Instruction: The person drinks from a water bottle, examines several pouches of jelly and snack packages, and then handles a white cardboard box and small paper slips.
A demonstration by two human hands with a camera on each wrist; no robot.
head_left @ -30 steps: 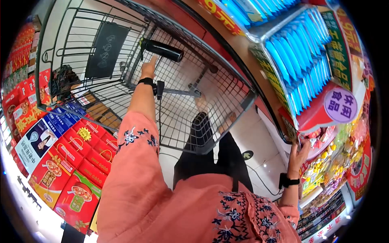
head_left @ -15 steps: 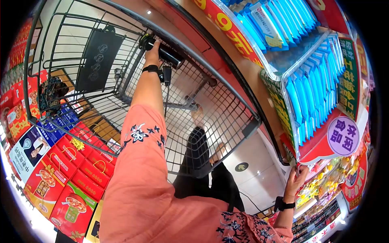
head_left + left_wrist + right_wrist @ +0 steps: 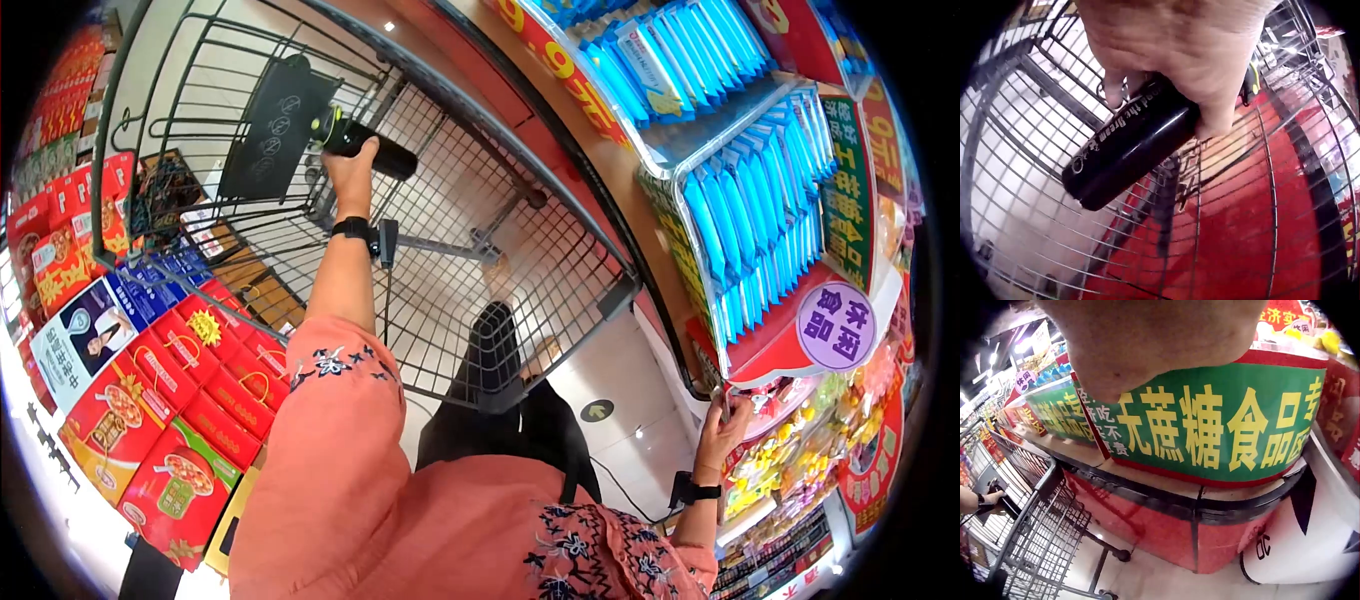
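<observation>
In the head view my left hand (image 3: 352, 178) grips a black bottle (image 3: 388, 158) with a lime-green part at its top end, inside the wire shopping cart (image 3: 440, 260). The bottle lies slanted in the hand. Pale lettering runs along the bottle (image 3: 1129, 144) in the left wrist view, and the thumb and fingers wrap its upper part. My right hand (image 3: 722, 432) is at the front corner of the snack display (image 3: 700, 330), its fingers right at the edge. In the right wrist view, that hand (image 3: 1160, 344) overlaps the green sign (image 3: 1210, 425), fingers out of sight.
Rows of blue snack packets (image 3: 745, 225) fill the display on the right. Red gift boxes (image 3: 190, 400) are stacked on the left. A dark flap (image 3: 275, 130) hangs on the cart's wire side. The cart stands close along the display's edge.
My left hand was beside the bottle, then closed round it. The bottle has shifted left inside the cart, towards the dark flap. My right hand stays at the display corner.
</observation>
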